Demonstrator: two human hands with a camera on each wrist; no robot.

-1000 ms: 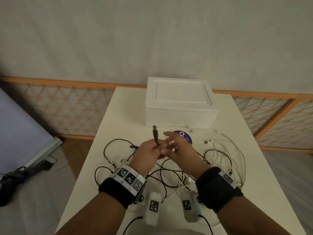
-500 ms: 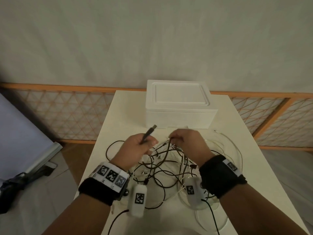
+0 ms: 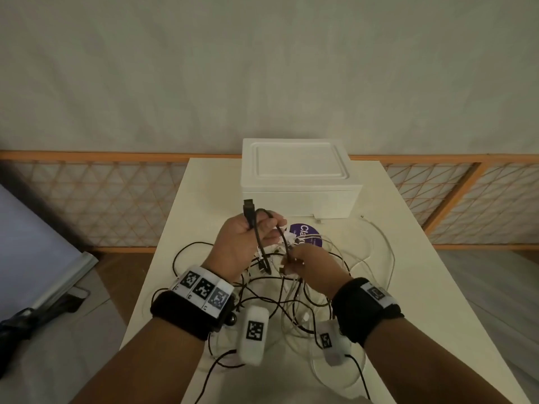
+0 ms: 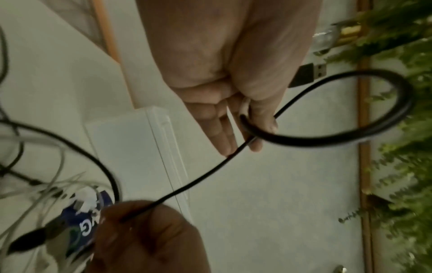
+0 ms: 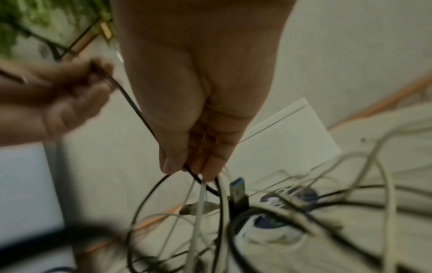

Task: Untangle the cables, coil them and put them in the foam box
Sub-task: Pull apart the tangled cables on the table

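My left hand (image 3: 260,228) grips a black USB cable (image 3: 259,237) just below its plug (image 3: 248,206), which points up. From there the cable arcs over in a small loop (image 4: 364,136) and runs down to my right hand (image 3: 291,259), which pinches it between thumb and fingertips (image 5: 174,163). Under both hands a tangle of black and white cables (image 3: 280,301) lies on the white table (image 3: 423,287). White strands hang close to my right fingertips. The white foam box (image 3: 297,177) stands behind the hands with its lid on.
A round purple label (image 3: 309,233) lies on the table in front of the box, partly under cables. Long white cable loops (image 3: 388,258) spread to the right. A blue-tipped USB plug (image 5: 238,188) sticks up in the tangle. A lattice fence (image 3: 87,199) runs behind the table.
My left hand has turned the plug upright and a loop of black cable now stands beside it. My right hand has slid down the cable, nearer to me.
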